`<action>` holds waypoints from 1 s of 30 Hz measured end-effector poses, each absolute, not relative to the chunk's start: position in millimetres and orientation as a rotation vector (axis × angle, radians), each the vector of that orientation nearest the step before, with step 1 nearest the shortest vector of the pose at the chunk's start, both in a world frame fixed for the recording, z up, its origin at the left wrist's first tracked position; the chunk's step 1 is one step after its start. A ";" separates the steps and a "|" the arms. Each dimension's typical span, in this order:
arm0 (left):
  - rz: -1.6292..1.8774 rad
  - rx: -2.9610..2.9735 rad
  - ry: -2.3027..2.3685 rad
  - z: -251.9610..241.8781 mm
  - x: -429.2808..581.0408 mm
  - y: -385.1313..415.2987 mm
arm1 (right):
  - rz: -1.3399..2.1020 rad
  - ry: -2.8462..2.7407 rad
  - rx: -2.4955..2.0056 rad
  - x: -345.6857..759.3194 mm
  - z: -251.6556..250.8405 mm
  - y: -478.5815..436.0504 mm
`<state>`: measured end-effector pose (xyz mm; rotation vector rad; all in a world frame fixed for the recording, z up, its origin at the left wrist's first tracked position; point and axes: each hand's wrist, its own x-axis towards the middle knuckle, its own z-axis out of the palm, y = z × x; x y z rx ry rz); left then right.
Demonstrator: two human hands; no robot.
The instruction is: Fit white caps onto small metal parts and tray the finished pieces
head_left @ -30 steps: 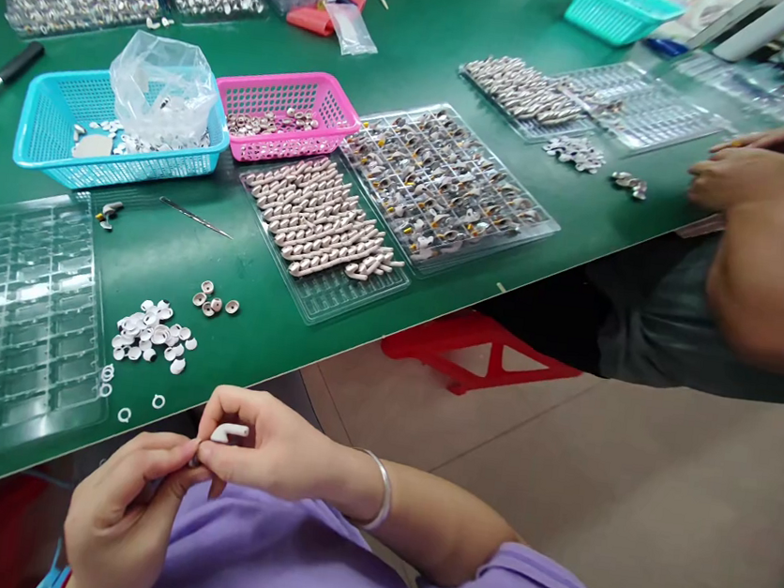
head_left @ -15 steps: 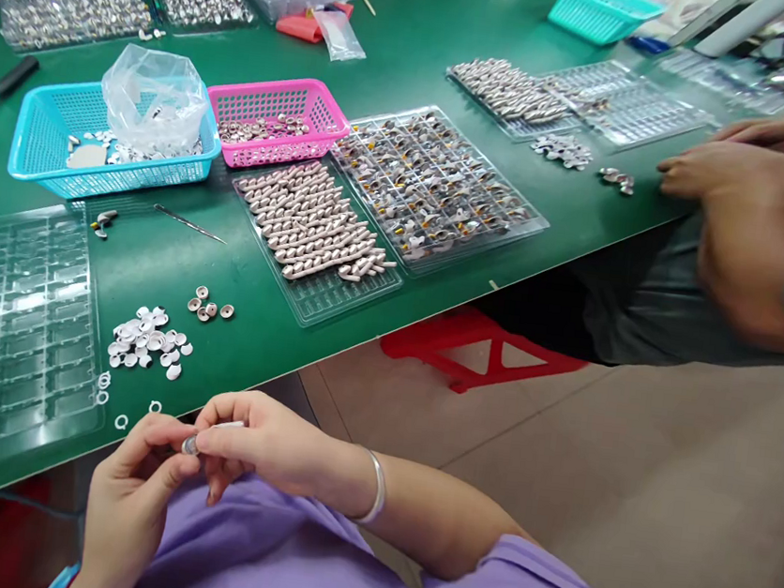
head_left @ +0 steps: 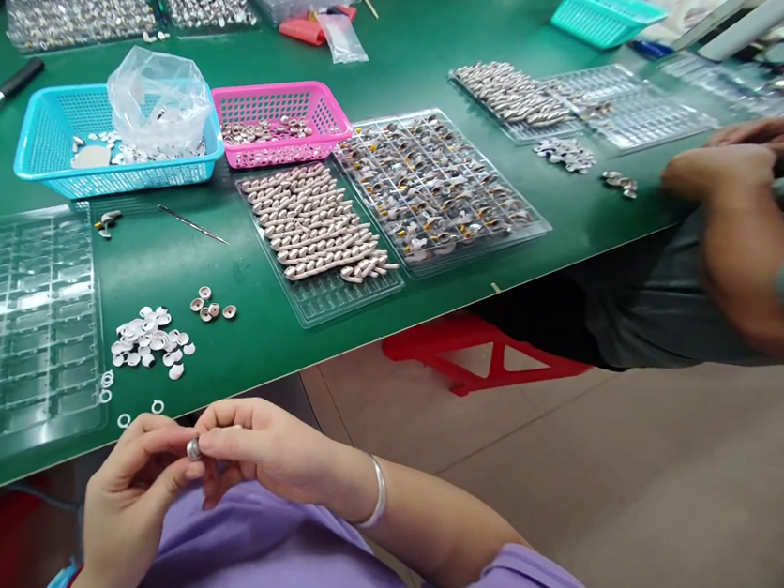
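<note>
Just off the table's front edge, my left hand [head_left: 138, 487] and my right hand [head_left: 251, 448] meet with their fingertips closed around one small earbud part [head_left: 194, 448]. Its round, silvery end shows between the fingers; the rest is covered by them. On the table beyond lies a pile of small white round caps [head_left: 150, 339]. Several little pinkish metallic cups [head_left: 209, 309] sit behind that pile. A few thin white rings [head_left: 157, 407] lie close to my left hand.
A clear compartment tray [head_left: 14, 317] lies at left. Behind are tweezers [head_left: 193, 224], a blue basket [head_left: 118, 176], a pink basket [head_left: 287, 152], a tray of pinkish stems [head_left: 318, 229] and a filled parts tray [head_left: 439, 186]. A co-worker's hands [head_left: 732, 163] work at right.
The part between my fingertips has turned slightly, showing more of its round silvery end. My hands stay nearly in place, and the whole view has shifted a little.
</note>
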<state>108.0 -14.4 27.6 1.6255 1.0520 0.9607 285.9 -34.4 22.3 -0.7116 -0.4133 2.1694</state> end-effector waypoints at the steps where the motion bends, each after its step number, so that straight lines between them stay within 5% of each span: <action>1: 0.969 1.696 1.068 29.7 107.4 -14.7 | 2.176 -0.412 -0.702 285.9 21.3 -35.4; 13: 0.949 2.329 1.015 51.4 109.3 -16.6 | 2.219 -0.242 -0.527 273.8 -5.0 -42.2; 30: 0.934 2.379 1.030 52.1 111.4 -17.2 | 2.091 -0.261 -0.550 276.7 0.6 -45.9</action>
